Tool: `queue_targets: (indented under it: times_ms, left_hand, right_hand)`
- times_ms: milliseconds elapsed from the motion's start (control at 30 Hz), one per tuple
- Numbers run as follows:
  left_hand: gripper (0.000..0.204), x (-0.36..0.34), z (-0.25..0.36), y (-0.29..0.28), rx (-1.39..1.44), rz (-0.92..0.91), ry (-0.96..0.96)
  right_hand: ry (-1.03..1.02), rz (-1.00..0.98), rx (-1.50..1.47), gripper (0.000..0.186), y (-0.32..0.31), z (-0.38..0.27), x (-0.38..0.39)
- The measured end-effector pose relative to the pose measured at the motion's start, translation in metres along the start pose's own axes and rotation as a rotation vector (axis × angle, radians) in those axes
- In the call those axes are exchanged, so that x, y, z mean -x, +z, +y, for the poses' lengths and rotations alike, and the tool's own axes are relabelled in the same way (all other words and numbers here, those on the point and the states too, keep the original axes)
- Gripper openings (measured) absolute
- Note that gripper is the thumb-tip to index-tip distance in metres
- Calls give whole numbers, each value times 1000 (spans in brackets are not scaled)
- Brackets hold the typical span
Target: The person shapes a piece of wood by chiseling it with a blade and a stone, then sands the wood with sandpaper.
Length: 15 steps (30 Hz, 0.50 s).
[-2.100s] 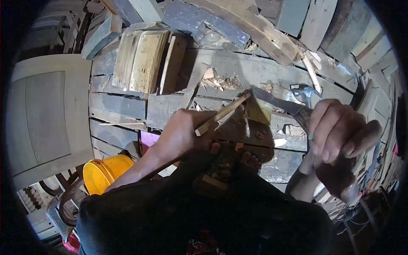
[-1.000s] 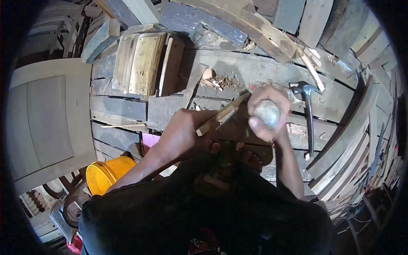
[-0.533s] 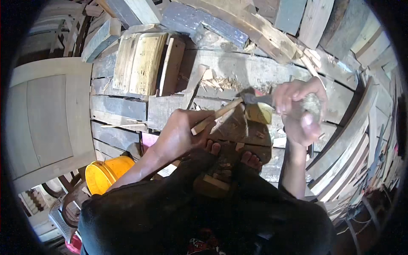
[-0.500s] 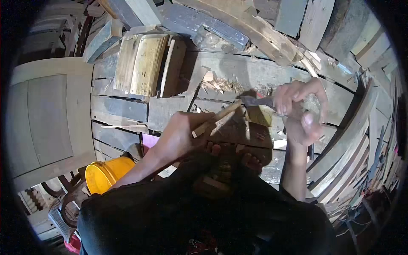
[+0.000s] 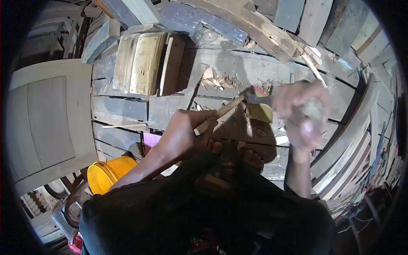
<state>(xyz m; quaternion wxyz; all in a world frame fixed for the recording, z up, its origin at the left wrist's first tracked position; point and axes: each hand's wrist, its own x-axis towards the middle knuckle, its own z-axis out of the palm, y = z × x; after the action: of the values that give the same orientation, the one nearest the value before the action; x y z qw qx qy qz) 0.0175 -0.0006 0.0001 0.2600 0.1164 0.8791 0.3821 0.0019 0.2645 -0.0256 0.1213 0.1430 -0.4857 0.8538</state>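
My left hand (image 5: 187, 127) is closed round a narrow wooden stick (image 5: 219, 115), which slants up and to the right. A dark, flat-bladed cutting tool (image 5: 264, 100) reaches leftward from my right hand (image 5: 301, 112), whose fingers are curled and smeared by motion. The tool's handle is mostly hidden in that hand. Its blade tip meets or overlaps the stick's far end; whether they touch I cannot tell. Just below the blade lies a yellowish piece (image 5: 260, 113) on the plank floor. My bare toes (image 5: 253, 159) show below it.
Wood chips (image 5: 225, 82) litter the planks ahead. Thick wooden blocks (image 5: 146, 63) stand at the far left, and a long beam (image 5: 255, 26) crosses the back. A yellow bucket (image 5: 100, 176) sits at lower left. Stacked wood strips (image 5: 350, 163) line the right side.
My right hand has shifted slightly and is now more blurred, the blade still at the stick's end. The left hand keeps the stick, nearly unmoved. A reddish spot now shows behind the blade.
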Motion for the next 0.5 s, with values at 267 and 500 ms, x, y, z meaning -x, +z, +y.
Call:
queue_targets:
  times_ms: [267,500]
  left_hand:
    - [28,-3,-1,-5,6,-41,35]
    - [28,2,-8,2,46,23,-28]
  right_hand:
    - [0,192,139,31,-15,8,19]
    - [-197,-316,1,41,-23,-51,-29]
